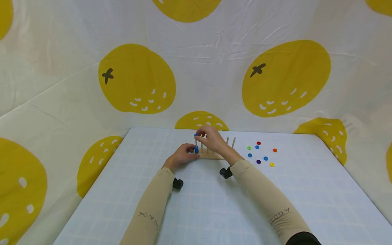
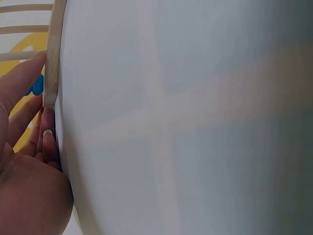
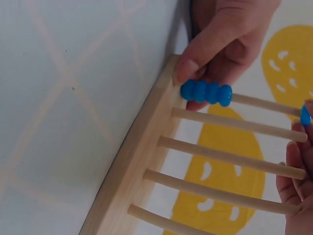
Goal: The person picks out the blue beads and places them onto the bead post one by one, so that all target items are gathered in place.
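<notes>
A wooden peg stand (image 3: 142,137) with a row of upright pegs is at the far middle of the table. Several blue rings (image 3: 205,93) are stacked at the foot of its leftmost peg. My left hand (image 1: 181,156) grips that end of the base, thumb on one side and fingers on the other, as the left wrist view shows. At the top of the same peg, my right hand (image 1: 212,139) pinches another blue ring (image 3: 305,116) between thumb and fingertips. The other pegs (image 3: 234,156) that show in the right wrist view carry no rings.
To the right of the stand lie loose rings: several blue ones (image 1: 265,158), red (image 1: 258,143), green (image 1: 249,148), orange (image 1: 275,150), purple (image 1: 258,162) and yellow (image 1: 272,164). A pale checked cloth covers the table (image 1: 196,211). Behind it hangs a fruit-patterned curtain (image 1: 208,68).
</notes>
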A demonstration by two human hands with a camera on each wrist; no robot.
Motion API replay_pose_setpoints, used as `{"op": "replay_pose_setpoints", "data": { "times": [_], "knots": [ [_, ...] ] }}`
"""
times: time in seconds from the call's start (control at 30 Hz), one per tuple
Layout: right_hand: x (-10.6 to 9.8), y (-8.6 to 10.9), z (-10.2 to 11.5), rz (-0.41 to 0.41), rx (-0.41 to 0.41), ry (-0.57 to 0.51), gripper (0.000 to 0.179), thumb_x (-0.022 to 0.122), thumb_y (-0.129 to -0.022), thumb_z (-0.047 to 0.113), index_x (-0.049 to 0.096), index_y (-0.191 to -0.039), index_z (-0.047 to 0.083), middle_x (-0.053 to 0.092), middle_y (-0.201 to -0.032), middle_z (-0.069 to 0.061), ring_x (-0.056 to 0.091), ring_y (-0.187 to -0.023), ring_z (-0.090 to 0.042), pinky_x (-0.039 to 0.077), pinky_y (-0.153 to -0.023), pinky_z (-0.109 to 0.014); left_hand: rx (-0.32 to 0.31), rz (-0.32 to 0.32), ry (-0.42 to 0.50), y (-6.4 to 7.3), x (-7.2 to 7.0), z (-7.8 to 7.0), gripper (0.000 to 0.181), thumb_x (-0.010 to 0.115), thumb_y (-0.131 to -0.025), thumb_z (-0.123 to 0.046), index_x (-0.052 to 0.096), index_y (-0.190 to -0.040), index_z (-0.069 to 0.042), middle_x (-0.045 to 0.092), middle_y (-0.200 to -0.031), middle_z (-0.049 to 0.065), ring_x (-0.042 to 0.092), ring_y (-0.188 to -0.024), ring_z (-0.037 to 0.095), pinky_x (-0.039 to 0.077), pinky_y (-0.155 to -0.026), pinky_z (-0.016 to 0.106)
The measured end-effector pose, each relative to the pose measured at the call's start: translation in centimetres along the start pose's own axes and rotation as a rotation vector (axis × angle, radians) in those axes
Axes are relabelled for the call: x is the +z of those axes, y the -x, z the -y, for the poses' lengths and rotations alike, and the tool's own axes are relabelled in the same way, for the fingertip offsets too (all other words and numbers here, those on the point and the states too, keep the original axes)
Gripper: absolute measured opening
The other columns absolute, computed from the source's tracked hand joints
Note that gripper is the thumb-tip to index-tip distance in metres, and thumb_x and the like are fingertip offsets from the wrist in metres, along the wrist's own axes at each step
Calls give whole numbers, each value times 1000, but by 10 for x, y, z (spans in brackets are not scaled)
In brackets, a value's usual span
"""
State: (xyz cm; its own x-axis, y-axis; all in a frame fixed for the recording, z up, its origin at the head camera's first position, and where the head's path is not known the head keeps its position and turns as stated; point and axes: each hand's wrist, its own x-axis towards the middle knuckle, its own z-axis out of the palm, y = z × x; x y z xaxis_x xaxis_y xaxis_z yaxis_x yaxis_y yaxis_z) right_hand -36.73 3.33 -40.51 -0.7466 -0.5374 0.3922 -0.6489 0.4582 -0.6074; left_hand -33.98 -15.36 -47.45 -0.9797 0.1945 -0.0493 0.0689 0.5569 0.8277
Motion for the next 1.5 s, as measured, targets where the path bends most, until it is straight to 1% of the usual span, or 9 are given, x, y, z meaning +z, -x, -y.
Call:
{"op": "replay_pose_setpoints", "data": {
  "times": [0.1, 0.27, 0.53, 0.73, 0.87, 1.0, 1.1, 1.3, 1.5],
  "knots": [
    [1, 1, 0, -10, 16, 15, 12, 71, -98, 16, 74, -102, 5, 70, -96, -6, 59, -88, -21, 51, -77, -33, 11, -5, 0, 0, 0, 0, 49, 81, -89, -21, 66, -130, -1, 64, -118, 14, 55, -109, 28, 44, -104, 46],
    [4, 6, 0, 0, 53, 36, 13, 70, -99, 17, 74, -105, 6, 70, -97, -4, 58, -87, -19, 49, -73, -31, 11, 4, 2, 0, 1, 3, 48, 81, -88, -21, 67, -129, -2, 65, -117, 12, 55, -108, 27, 45, -103, 45],
    [6, 5, 1, 6, 73, 86, 16, 69, -100, 19, 73, -108, 7, 70, -98, -3, 58, -87, -18, 48, -71, -31, 11, -7, -2, 1, 1, 1, 46, 80, -89, -20, 67, -130, -2, 64, -119, 13, 55, -109, 27, 44, -104, 44],
    [7, 6, 1, 31, 82, 127, 16, 68, -100, 21, 73, -109, 8, 70, -100, -2, 58, -87, -18, 49, -72, -31, 22, -15, 3, 2, 1, 0, 47, 81, -88, -19, 67, -129, -2, 65, -118, 13, 55, -109, 28, 44, -104, 44],
    [7, 6, 1, 38, 88, 143, 16, 69, -100, 21, 73, -110, 9, 69, -99, -1, 57, -87, -18, 49, -72, -30, 20, -10, -4, 2, 1, 0, 47, 81, -88, -20, 67, -129, -2, 65, -119, 12, 55, -109, 27, 44, -104, 44],
    [6, 6, 3, 44, 93, 142, 17, 69, -100, 21, 74, -110, 9, 70, -99, -2, 58, -88, -18, 49, -74, -31, 37, -6, -7, 2, 0, -1, 44, 81, -89, -20, 68, -128, -2, 66, -119, 12, 57, -108, 27, 45, -104, 45],
    [3, 6, 4, 55, 92, 117, 18, 69, -100, 20, 73, -112, 8, 70, -103, -3, 58, -91, -19, 50, -77, -32, 44, -5, -9, 1, 1, 0, 43, 81, -89, -19, 69, -126, -2, 67, -118, 12, 57, -107, 27, 45, -103, 44],
    [-10, 12, 7, 50, 51, 53, 23, 70, -98, 13, 70, -116, -1, 69, -111, -13, 61, -99, -27, 53, -88, -41, 3, -2, -2, 1, 3, 0, 45, 81, -89, -18, 67, -129, -1, 65, -120, 14, 56, -111, 28, 44, -104, 44],
    [-27, 24, 15, 44, 31, 70, 26, 71, -98, 14, 68, -119, 0, 66, -118, -16, 60, -107, -33, 51, -94, -45, -31, -9, -1, 0, 1, -1, 47, 80, -90, -18, 65, -132, -1, 64, -124, 15, 56, -115, 30, 43, -107, 46]
  ]
}}
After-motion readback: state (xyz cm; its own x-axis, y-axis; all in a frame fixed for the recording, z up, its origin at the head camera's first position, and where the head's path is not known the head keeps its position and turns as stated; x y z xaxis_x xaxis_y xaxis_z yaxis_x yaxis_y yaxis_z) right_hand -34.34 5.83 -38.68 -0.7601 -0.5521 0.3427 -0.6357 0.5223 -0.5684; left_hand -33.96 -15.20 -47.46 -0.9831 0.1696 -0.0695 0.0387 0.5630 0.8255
